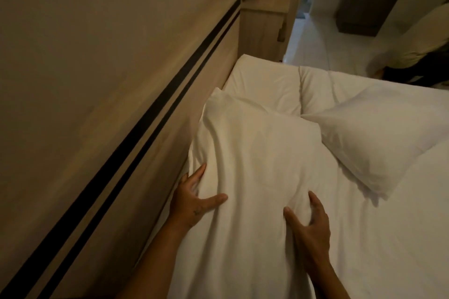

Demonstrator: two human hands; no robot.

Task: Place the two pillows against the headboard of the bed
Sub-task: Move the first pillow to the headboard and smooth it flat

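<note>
Head view is looking down along the bed (401, 238), where a person is pressing both hands into a white pillow (255, 153). This pillow is soft and deeply creased, its cover rumpled into long folds, and it is lying lengthwise with its left edge touching the wooden headboard (150, 143), which carries two dark stripes. The left hand (192, 199) is spreading its fingers (198, 172) wide, wedging them between pillow and headboard while the thumb is lying on top of the fabric. The right hand (308, 228) is curling its fingers (315, 204) half closed, pinching a fold of the cover against the thumb. Beyond and to the right of the right fingers, a second white pillow (379, 143), plumper and smoother, is lying at an angle on the white sheet, apart from the headboard.
</note>
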